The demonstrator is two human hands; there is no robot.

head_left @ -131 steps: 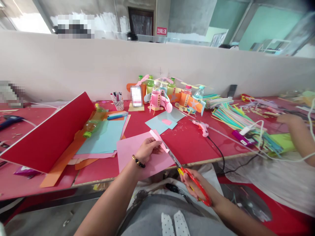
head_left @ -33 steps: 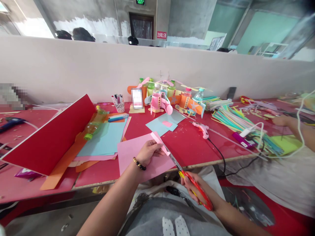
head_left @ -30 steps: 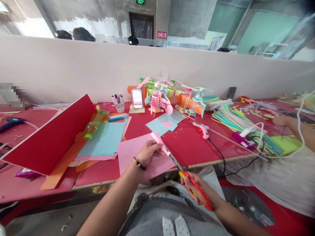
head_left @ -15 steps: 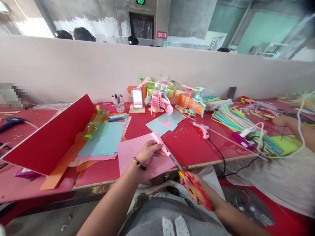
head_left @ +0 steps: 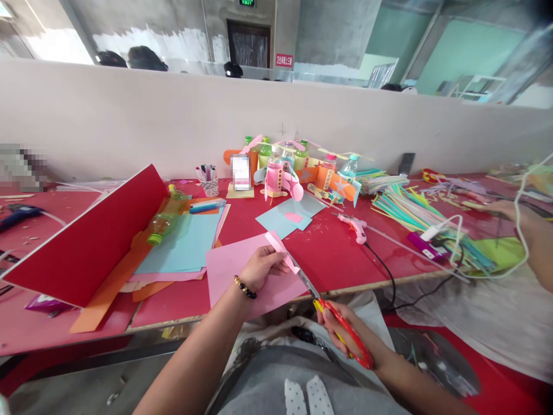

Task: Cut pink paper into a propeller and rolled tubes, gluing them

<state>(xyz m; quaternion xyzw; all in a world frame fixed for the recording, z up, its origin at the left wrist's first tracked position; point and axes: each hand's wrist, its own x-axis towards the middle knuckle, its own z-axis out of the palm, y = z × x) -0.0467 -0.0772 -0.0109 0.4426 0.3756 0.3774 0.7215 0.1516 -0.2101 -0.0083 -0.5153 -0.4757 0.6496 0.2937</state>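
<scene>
1. Writing: a green exit sign (head_left: 247, 3) hangs above the dark doorway at the top, its letters too small to read surely; a red wall plate with white characters (head_left: 284, 60) sits to the right of the door, unreadable
2. Left end of the red-topped work table (head_left: 337, 253): a large red board with a white edge (head_left: 86, 242) leans tilted over a stack of light blue, pink and orange paper sheets (head_left: 181, 248); a clear plastic bottle with a green cap (head_left: 166, 216) lies on its side between board and stack
3. A small white patterned cup (head_left: 209, 185) stands upright behind the stack, holding several marker pens
4. Centre back: a cluster of plastic bottles dressed in pink, orange and green paper (head_left: 298, 170) stands against the beige partition wall (head_left: 129, 121)
5. The left hand (head_left: 259, 266), a dark bead bracelet on its wrist, pinches a narrow pink paper strip (head_left: 280, 251) between thumb and fingers, over the large pink paper sheet (head_left: 233, 271) lying at the table's near edge
6. The right hand (head_left: 345, 328) is closed through the loops of red-handled scissors (head_left: 334, 320), held below the table edge; the blades reach up to the strip's lower end and look nearly closed on it
7. Right of centre: a pink glue gun with a black cord (head_left: 355, 226) lies on the table, and a spread bundle of green and blue straws (head_left: 410, 210) lies beyond it
8. Far right: another person's arm (head_left: 533, 236) rests over the table among white cable
9. Room: bare concrete wall and teal panels above the partition
</scene>
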